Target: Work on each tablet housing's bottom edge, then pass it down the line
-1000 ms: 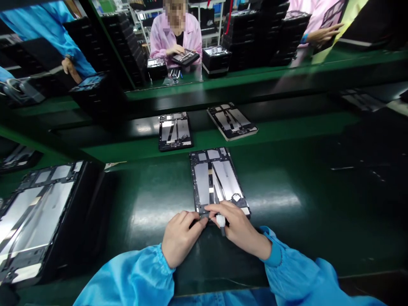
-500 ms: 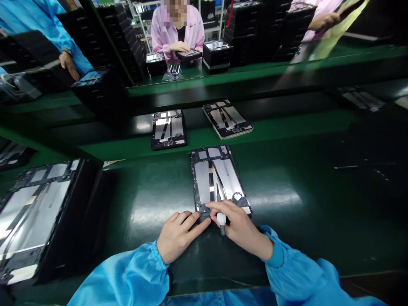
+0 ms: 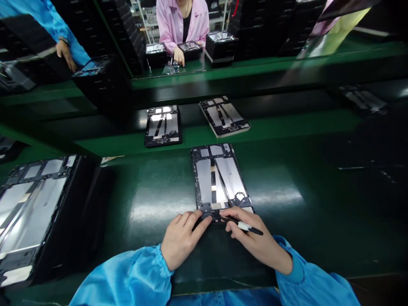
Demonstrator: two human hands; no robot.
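The tablet (image 3: pixel 204 178) stretches lengthwise ahead, left hand (image 3: pixel 181 238) spread at its near edge, right hand (image 3: pixel 256 244) alongside pinching a tool (image 3: pixel 245 226).

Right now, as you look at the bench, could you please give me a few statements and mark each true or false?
1. The right hand holds a slim tool. True.
2. The left hand is far from the nearest tablet. False: its fingers are at the near edge of the nearest tablet.
3. A dark stack stands left of the left hand. True.
4. The worker's own sleeves are pink. False: the sleeves are blue.
5. The co-worker ahead wears pink. True.
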